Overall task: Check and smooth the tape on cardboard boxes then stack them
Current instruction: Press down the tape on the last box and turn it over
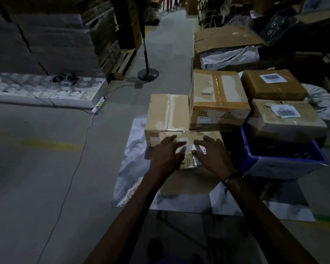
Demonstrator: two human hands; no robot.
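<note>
Dim warehouse aisle, concrete floor (46, 168) with a pale sheet (135, 168) spread on it (pretty dark overall). Both hands lie flat with fingers spread on the taped top of the nearest box (189, 139), left hand (166, 155) and right hand (213, 155) either side of the tape (188, 147), gripping nothing. More boxes (217, 96) sit just behind, beside a blue crate (286, 164).
</note>
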